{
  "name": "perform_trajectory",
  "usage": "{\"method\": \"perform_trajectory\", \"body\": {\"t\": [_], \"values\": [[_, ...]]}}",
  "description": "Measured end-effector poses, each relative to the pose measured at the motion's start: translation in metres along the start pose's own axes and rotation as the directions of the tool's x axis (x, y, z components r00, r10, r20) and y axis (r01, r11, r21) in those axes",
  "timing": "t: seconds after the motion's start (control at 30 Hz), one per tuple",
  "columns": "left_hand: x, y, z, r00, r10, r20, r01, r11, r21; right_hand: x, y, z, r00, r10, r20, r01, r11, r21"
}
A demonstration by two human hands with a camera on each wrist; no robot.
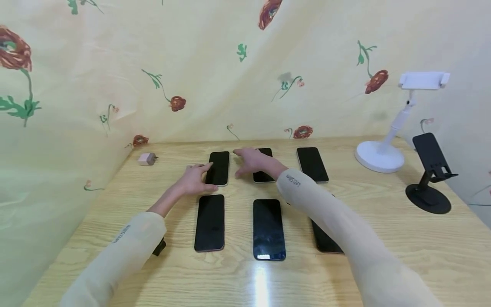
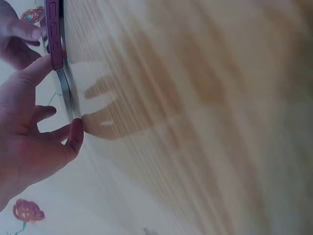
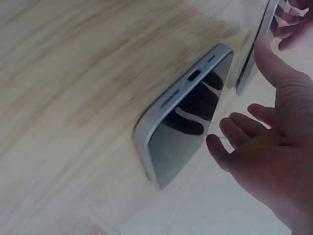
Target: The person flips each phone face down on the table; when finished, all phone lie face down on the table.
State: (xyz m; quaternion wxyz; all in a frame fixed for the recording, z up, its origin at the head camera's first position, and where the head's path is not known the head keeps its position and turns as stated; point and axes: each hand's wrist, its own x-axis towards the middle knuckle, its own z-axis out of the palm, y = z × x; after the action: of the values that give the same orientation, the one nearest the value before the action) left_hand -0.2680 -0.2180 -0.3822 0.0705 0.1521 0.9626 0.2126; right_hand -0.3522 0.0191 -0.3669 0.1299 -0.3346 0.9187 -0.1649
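Six phones [image 1: 269, 228], screens dark and facing up, lie on a pale wooden table [image 1: 180, 273] in two rows of three. A person's left hand [image 1: 194, 179] reaches to the far-left phone [image 1: 220, 168], its fingers spread and lightly bent at that phone's left side; whether it grips the edge, I cannot tell. The right hand [image 1: 253, 163] is open, fingers apart and holding nothing, over the far-middle phone [image 1: 262, 177] and the gap to its left; in the right wrist view, finger reflections show on a screen. The right sleeve [image 1: 337, 219] partly covers the near-right phone [image 1: 324, 239]. At the far left sits a small plug [image 1: 146, 159]; at right stand a white phone stand [image 1: 379, 157] and a black phone stand [image 1: 428, 199].
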Motion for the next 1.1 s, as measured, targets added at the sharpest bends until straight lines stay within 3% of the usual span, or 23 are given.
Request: {"method": "perform_trajectory", "body": {"t": [0.3, 0.67, 1.1], "values": [[0.006, 0.005, 0.003, 0.999, -0.022, 0.023, 0.022, 1.000, 0.004, 0.014, -0.011, 0.007, 0.995, 0.059, 0.077, -0.048, 0.989, -0.142], [0.012, 0.009, 0.002, 1.000, -0.022, 0.018, 0.022, 1.000, -0.019, 0.021, -0.010, 0.007, 0.996, 0.060, 0.067, -0.049, 0.986, -0.158], [0.011, 0.006, 0.002, 0.999, -0.008, 0.041, 0.011, 0.998, -0.059, 0.020, -0.010, 0.010, 0.999, 0.004, 0.044, -0.002, 0.999, -0.037]]}}
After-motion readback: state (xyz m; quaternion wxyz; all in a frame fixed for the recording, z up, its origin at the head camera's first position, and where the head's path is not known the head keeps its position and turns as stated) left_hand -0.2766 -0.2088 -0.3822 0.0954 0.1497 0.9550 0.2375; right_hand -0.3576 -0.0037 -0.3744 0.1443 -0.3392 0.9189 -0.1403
